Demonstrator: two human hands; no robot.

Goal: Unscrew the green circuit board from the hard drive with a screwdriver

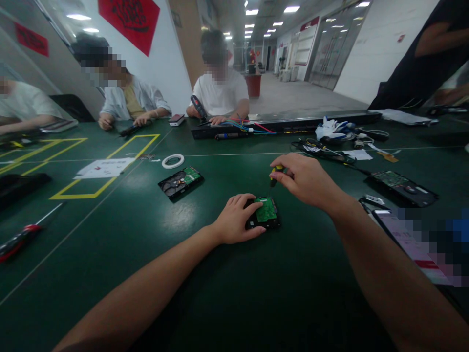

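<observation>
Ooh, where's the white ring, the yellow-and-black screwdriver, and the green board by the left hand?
White ring (171, 167): head view, on its near rim.
Yellow-and-black screwdriver (273, 182): head view, lower handle.
Green board (267, 211): head view, middle of its uncovered face.

Beyond the left fingers (253, 209) and to their left, a white ring (172, 166) lies on the green desk (198, 303), with a white sheet (104, 167) farther left. A red-and-black screwdriver (22, 240) lies well left of them. Past the right fingers (283, 161), rightward, sit bunched white-and-blue gloves (332, 130). A person in a white shirt (222, 93) sits beyond the left fingers.
</observation>
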